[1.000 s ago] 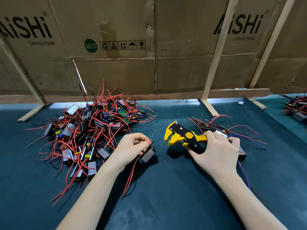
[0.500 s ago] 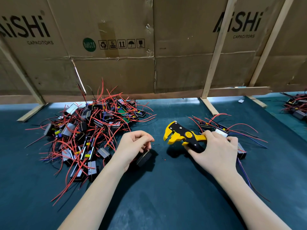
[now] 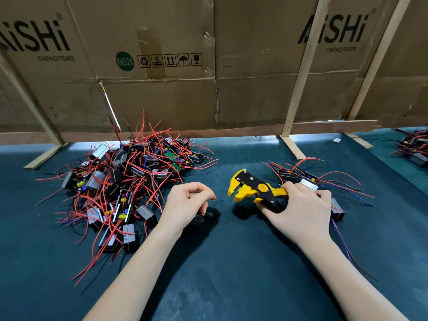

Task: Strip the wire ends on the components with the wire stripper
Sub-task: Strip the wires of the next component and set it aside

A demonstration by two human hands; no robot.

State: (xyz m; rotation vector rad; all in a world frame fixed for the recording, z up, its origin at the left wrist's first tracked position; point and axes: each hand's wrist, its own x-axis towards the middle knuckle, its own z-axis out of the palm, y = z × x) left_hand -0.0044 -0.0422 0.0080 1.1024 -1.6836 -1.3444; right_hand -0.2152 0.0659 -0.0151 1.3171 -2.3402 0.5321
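The right hand [image 3: 301, 212] gripped the handles of the yellow-and-black wire stripper [image 3: 257, 189], fingers curled round them, with the tool's head pointing left and held just above the dark green table [image 3: 220, 274]. The tool's yellow jaws stood slightly parted, with no wire between them. The left hand [image 3: 185, 205] sat near the stripper's head, its fingers curled and its thumb and forefinger pinching a wire end (a small red tip showed at the fingertips); a dark component [image 3: 198, 220] lay partly hidden beneath the palm, and whether the hand also held it could not be told. Small red scraps of insulation [image 3: 231, 221] lay on the table between the two hands. To the left, a large pile of components [image 3: 125, 179] with tangled red and black leads rested on the table, its near edge just beside the left wrist. A smaller group of components [image 3: 308, 181] with red, black and blue leads lay behind and under the right hand. Flattened cardboard panels [image 3: 162, 93] braced by wooden battens [image 3: 301, 75] stood upright along the far edge of the table. A further heap of wired parts [image 3: 414, 149] lay at the far right.
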